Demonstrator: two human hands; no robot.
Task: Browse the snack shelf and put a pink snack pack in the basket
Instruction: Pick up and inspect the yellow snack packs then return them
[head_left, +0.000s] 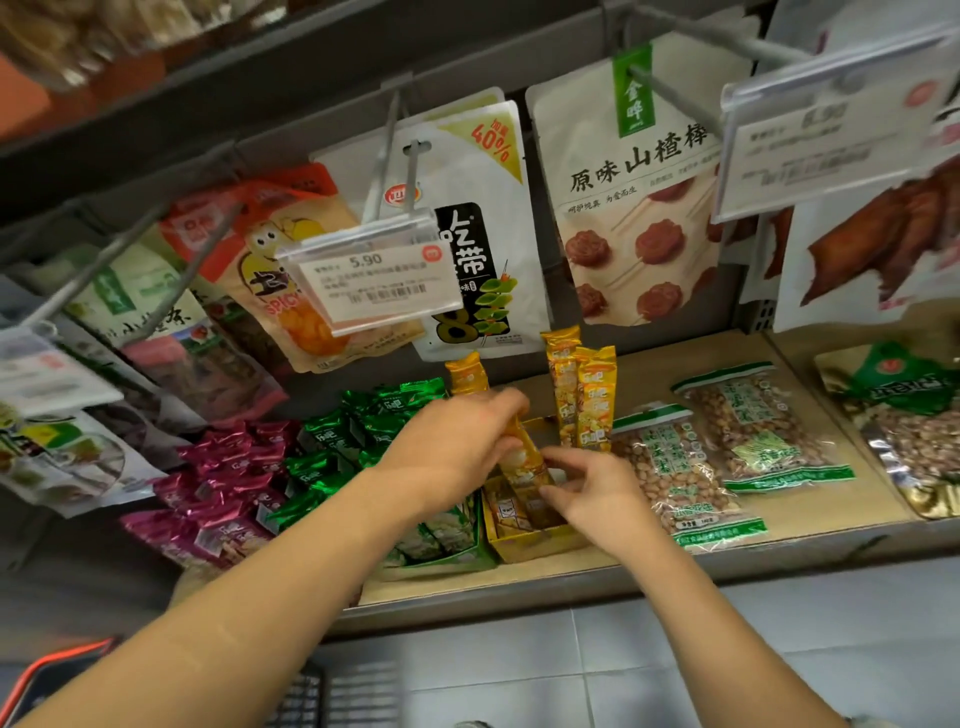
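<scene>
Snack shelf (810, 525), yellow box (540, 543) holding yellow packs (524, 457), left hand (457, 441) gripping one

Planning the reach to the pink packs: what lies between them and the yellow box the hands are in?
In the head view, green snack packs fill the stretch between pink snack packs and yellow box.

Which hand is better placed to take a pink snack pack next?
Probably the left hand: the pink snack packs lie on its side of the shelf. The right hand is farther away, at the yellow box.
</scene>
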